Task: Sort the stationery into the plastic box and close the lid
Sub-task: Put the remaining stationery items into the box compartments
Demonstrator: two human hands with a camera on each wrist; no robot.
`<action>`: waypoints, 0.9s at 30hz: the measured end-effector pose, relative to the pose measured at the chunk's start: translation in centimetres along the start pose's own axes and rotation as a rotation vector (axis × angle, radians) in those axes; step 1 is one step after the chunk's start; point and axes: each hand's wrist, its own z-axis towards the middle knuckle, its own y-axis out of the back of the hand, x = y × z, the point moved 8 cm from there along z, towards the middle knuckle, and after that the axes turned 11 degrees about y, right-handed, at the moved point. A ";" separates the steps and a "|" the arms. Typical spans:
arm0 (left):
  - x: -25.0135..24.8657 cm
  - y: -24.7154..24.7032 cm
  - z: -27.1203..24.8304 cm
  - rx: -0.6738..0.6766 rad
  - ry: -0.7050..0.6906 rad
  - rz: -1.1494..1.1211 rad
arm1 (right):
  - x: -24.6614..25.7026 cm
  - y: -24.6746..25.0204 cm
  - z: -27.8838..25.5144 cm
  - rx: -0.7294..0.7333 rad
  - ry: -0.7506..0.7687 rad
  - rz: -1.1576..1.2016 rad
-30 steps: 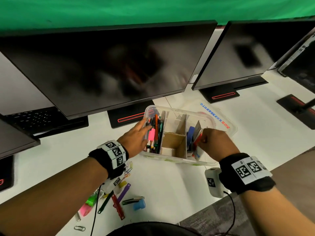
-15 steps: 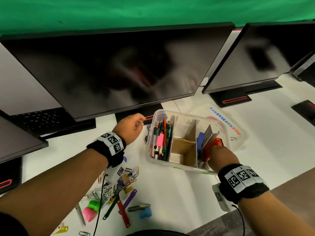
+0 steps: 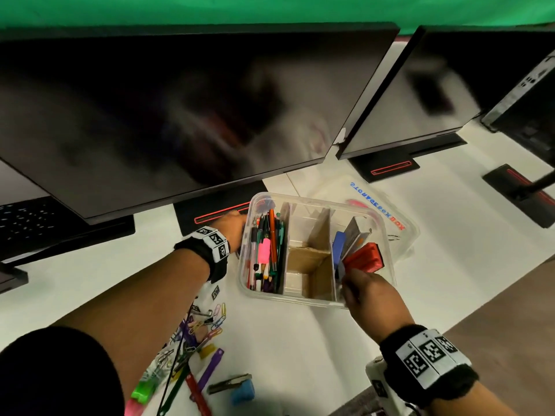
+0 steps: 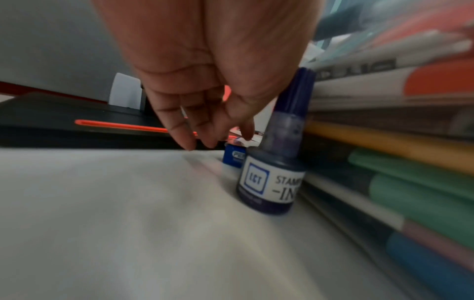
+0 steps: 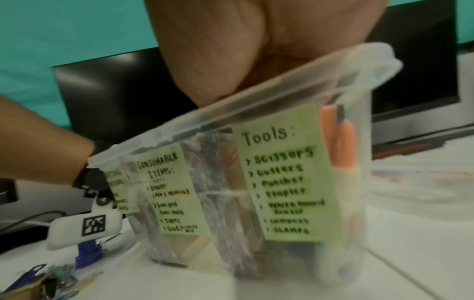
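The clear plastic box point(image 3: 244, 283) stands open on the white desk, with pens point(image 3: 271, 247) in its left compartment and cardboard dividers point(image 3: 312, 259) in the middle. My right hand point(image 3: 351, 276) reaches over the front right rim and grips the near end of a red block point(image 3: 365, 259) that lies in the right compartment beside grey cards. Its fingers are hidden behind the rim point(image 5: 256, 97) in the right wrist view. My left hand point(image 3: 232, 225) hangs outside the box's far left corner. Its fingers point(image 4: 184, 140) are relaxed and hold nothing, beside a blue stamp ink bottle point(image 4: 271, 178).
The clear lid point(image 3: 393, 205) lies behind the box on the right. Loose paper clips point(image 3: 210, 319), a purple tag point(image 3: 210, 367), a green highlighter point(image 3: 144, 388) and a blue tool point(image 3: 241, 391) lie front left. Monitors point(image 3: 180, 115) overhang the desk's back. Green labels point(image 5: 282, 172) cover the box front.
My left hand left the pen compartment and moved outside the box to its far left corner. My right hand lowered the red block into the right compartment.
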 end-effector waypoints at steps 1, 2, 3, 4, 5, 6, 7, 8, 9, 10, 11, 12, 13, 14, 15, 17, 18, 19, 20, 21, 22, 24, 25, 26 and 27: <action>0.1 0.1 -0.2 -0.006 0.000 -0.018 | -0.2 -0.2 -0.2 -0.017 -0.020 0.031; 0.5 0.0 -0.3 -0.006 -0.001 -0.036 | -0.5 -0.4 -0.3 -0.029 -0.029 0.053; 0.8 -0.2 -0.5 0.006 0.000 -0.055 | -0.7 -0.6 -0.4 -0.036 -0.035 0.065; 1.2 -0.4 -0.7 0.020 -0.012 -0.058 | -0.7 -0.6 -0.4 -0.040 -0.034 0.068; 1.3 -0.6 -1.2 0.048 -0.022 -0.051 | -0.6 -0.6 -0.4 -0.034 -0.038 0.070; 1.4 -0.8 -1.6 0.068 -0.038 -0.045 | -0.5 -0.7 -0.3 -0.030 -0.044 0.069; 1.2 -0.8 -2.1 0.077 -0.055 -0.043 | -0.4 -0.7 -0.3 -0.026 -0.053 0.070; 1.0 -0.8 -2.7 0.076 -0.065 -0.049 | -0.3 -0.6 -0.2 -0.025 -0.063 0.075; 0.7 -0.5 -3.2 0.067 -0.060 -0.069 | -0.3 -0.6 -0.2 -0.019 -0.076 0.081; 0.6 -0.2 -3.6 0.043 -0.047 -0.102 | -0.3 -0.5 -0.1 -0.014 -0.082 0.088; 0.6 0.1 -4.0 0.014 -0.027 -0.128 | -0.3 -0.5 -0.1 -0.002 -0.090 0.091; 0.6 0.4 -4.2 -0.018 -0.017 -0.156 | -0.4 -0.5 0.0 0.018 -0.094 0.100; 0.5 0.8 -4.7 -0.043 -0.013 -0.174 | -0.4 -0.5 0.0 0.045 -0.098 0.118; 0.7 1.3 -5.0 -0.071 -0.002 -0.193 | -0.6 -0.6 0.1 0.068 -0.104 0.148; 1.1 2.1 -5.4 -0.104 0.027 -0.216 | -0.7 -0.5 0.2 0.082 -0.111 0.186; 2.2 4.3 -5.9 -0.202 0.092 -0.298 | -0.6 0.2 0.7 0.061 -0.108 0.266; 2.6 5.8 -6.4 -0.270 0.109 -0.343 | -0.3 0.6 1.2 0.037 -0.097 0.300; 2.5 7.3 -7.1 -0.333 0.112 -0.377 | 0.1 1.0 1.7 0.016 -0.089 0.332; 2.1 8.7 -8.0 -0.392 0.102 -0.391 | 0.6 1.5 2.2 -0.008 -0.080 0.373; 1.3 9.8 -8.9 -0.427 0.074 -0.397 | 1.2 1.8 2.8 -0.029 -0.075 0.414; 0.2 10.5 -9.9 -0.437 0.033 -0.403 | 1.9 2.2 3.3 -0.043 -0.068 0.465; -2.9 10.9 -11.9 -0.378 -0.086 -0.450 | 3.4 2.6 4.0 -0.029 -0.051 0.563; -4.4 10.6 -12.7 -0.322 -0.147 -0.477 | 4.1 2.7 4.2 -0.008 -0.040 0.599; -5.9 10.1 -13.3 -0.265 -0.196 -0.492 | 4.7 2.7 4.5 0.009 -0.027 0.624; -7.1 9.4 -13.7 -0.211 -0.234 -0.498 | 5.3 2.8 4.7 0.024 -0.005 0.633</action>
